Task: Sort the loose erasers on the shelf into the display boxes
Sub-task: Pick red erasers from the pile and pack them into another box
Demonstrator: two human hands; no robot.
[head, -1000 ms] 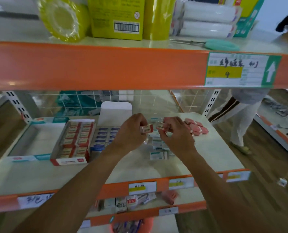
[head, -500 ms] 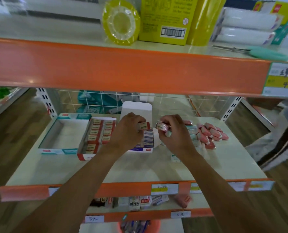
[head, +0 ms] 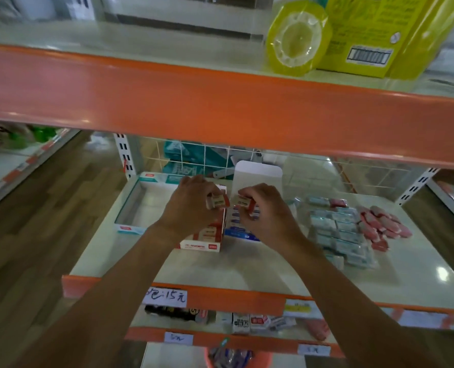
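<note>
My left hand [head: 191, 208] pinches a red-and-cream wrapped eraser [head: 216, 201] above the red display box [head: 202, 244]. My right hand [head: 267, 211] pinches a second red-wrapped eraser [head: 244, 201] just beside it, over the blue display box [head: 243, 235]. An empty teal display box [head: 130, 227] stands to the left. On the right of the shelf [head: 247, 266] lies a heap of loose teal-wrapped erasers [head: 337, 232], with loose pink erasers [head: 382, 227] past it. Both hands hide much of the red and blue boxes.
The orange upper shelf edge [head: 220, 110] hangs low over the work area, with yellow tape rolls [head: 296, 39] and a yellow box [head: 369, 35] on top. A wire grid [head: 210, 158] backs the shelf. Lower shelves [head: 236, 322] hold more stationery. Wooden floor lies on the left.
Both hands moved left from the loose pile to above the red and blue boxes, each still pinching an eraser. The view swung left with them.
</note>
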